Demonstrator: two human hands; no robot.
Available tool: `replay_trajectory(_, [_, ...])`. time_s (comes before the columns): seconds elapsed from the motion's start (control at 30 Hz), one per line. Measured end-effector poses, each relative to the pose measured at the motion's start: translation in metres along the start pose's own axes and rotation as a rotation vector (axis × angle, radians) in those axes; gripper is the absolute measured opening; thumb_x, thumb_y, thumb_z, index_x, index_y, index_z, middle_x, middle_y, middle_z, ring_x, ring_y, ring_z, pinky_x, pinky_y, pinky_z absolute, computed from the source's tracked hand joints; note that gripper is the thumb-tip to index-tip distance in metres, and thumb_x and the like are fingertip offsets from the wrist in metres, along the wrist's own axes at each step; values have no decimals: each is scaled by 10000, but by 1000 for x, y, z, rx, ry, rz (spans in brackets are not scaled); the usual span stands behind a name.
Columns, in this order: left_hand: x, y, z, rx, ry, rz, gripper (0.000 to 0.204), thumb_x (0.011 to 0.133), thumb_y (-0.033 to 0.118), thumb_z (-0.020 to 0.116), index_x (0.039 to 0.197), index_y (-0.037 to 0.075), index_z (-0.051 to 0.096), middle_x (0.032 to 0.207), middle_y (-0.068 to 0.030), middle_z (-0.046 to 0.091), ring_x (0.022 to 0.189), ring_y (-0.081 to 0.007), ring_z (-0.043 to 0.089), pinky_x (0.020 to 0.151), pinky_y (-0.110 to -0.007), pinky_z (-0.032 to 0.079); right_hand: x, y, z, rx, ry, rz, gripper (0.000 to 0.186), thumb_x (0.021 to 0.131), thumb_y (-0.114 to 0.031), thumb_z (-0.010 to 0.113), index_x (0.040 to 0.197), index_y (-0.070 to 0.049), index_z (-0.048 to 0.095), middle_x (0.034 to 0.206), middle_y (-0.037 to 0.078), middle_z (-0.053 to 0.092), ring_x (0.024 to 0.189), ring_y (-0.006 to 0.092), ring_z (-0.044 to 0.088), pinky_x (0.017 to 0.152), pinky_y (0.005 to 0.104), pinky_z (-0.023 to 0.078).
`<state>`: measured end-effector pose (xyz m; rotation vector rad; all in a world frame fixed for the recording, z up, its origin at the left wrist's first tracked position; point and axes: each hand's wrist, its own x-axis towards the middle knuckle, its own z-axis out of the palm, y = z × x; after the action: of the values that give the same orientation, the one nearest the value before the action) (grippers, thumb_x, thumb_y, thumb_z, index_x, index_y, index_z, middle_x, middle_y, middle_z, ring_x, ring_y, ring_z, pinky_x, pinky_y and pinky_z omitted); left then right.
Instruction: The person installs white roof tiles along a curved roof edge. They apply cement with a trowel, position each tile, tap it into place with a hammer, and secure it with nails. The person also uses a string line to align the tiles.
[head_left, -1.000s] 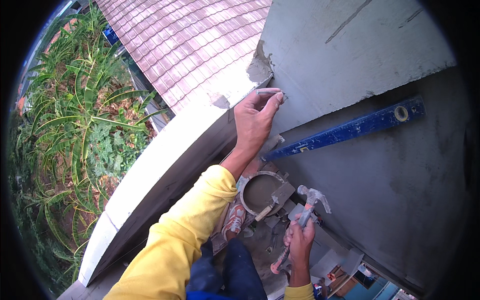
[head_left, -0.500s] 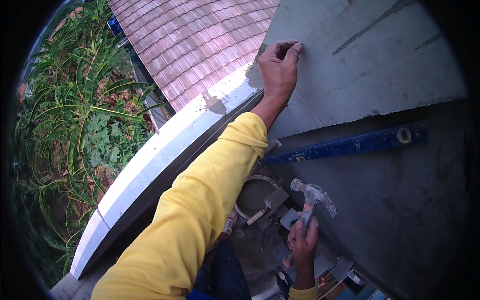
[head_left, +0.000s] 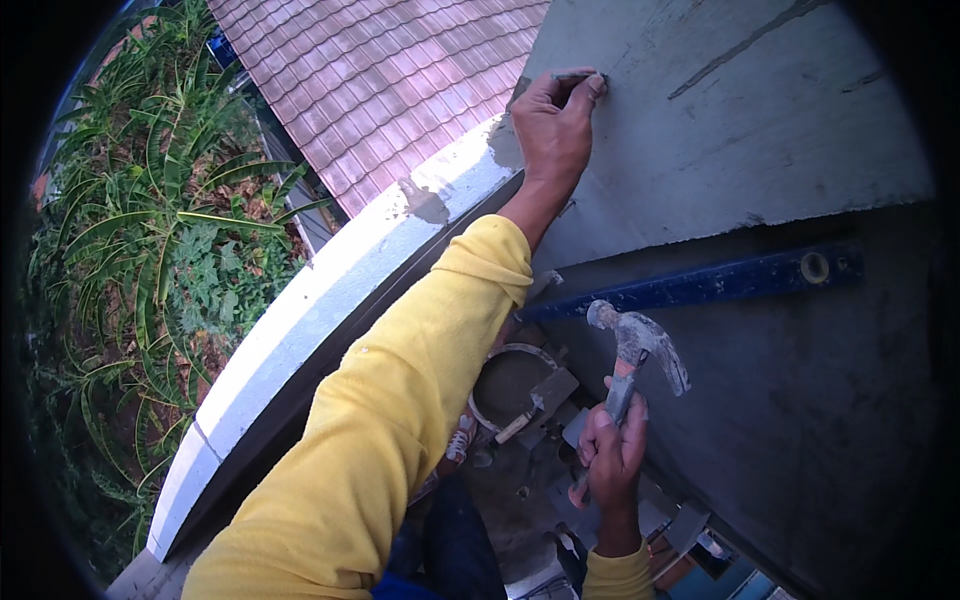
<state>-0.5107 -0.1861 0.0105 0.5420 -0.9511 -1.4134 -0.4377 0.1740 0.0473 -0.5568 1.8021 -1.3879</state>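
Note:
My left hand (head_left: pixel 550 135), in a yellow sleeve, is pinched on what looks like a thin nail (head_left: pixel 572 76) at the grey board (head_left: pixel 760 130), just beside its left edge and a patch of mortar. Lower right, my right hand (head_left: pixel 617 450) grips a claw hammer (head_left: pixel 637 340) by its handle, head upward, below the board. Behind the hammer head a long blue spirit level (head_left: pixel 725 281) lies along the darker grey surface under the board's rough lower edge.
A white curved ledge (head_left: pixel 280 315) runs diagonally at the left, with a tiled roof (head_left: pixel 380 70) and leafy plants (head_left: pixel 160 260) beyond. Below me are a bucket (head_left: pixel 479 405) of grey mix, a trowel (head_left: pixel 515 426), my shoe (head_left: pixel 460 440) and assorted pieces of debris.
My left hand has moved up and right along the board with the small piece pinched in it. My right hand has raised the hammer higher.

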Motion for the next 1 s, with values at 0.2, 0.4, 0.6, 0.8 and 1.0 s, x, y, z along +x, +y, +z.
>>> replay_trajectory(0.2, [-1, 0, 3, -24, 5, 7, 201, 975, 118, 805, 1120, -12, 761, 966, -88, 800, 882, -126, 739, 821, -265, 599, 20, -22, 4, -73, -53, -59, 467, 1099, -176, 487, 1515, 25, 415, 778, 1, 491, 566, 46, 416, 479, 224, 360])
replay_trajectory(0.4, [-1, -5, -1, 1, 2, 65, 173, 969, 93, 803, 1106, -9, 775, 962, -85, 802, 880, -119, 740, 811, -254, 589, 43, -29, 10, -248, -56, -257, 449, 1087, -130, 504, 1503, 40, 484, 789, -3, 527, 585, 48, 446, 519, 224, 397])
replay_trajectory(0.6, [-4, -3, 5, 134, 19, 102, 162, 960, 82, 805, 1102, 5, 794, 946, -76, 804, 858, -102, 730, 803, -245, 571, 94, -66, 19, -723, -43, -830, 477, 1057, -114, 647, 1465, 102, 526, 1159, 254, 688, 865, 367, 697, 765, 444, 573])
replay_trajectory(0.8, [-12, 7, 8, 94, 39, 56, 152, 974, 108, 782, 1090, 13, 810, 945, -49, 801, 858, -97, 713, 799, -251, 553, 130, -114, 51, -900, -126, -1063, 466, 1044, -117, 684, 1460, 61, 570, 1088, 217, 696, 842, 371, 695, 711, 450, 559])
replay_trajectory(1.0, [-5, -2, 2, 486, -4, 287, 170, 992, 163, 751, 1111, 49, 792, 997, -69, 787, 922, -109, 708, 857, -272, 534, 168, -110, 44, -995, 14, -1072, 535, 1012, -141, 722, 1504, 3, 569, 938, 150, 624, 723, 313, 647, 627, 426, 528])
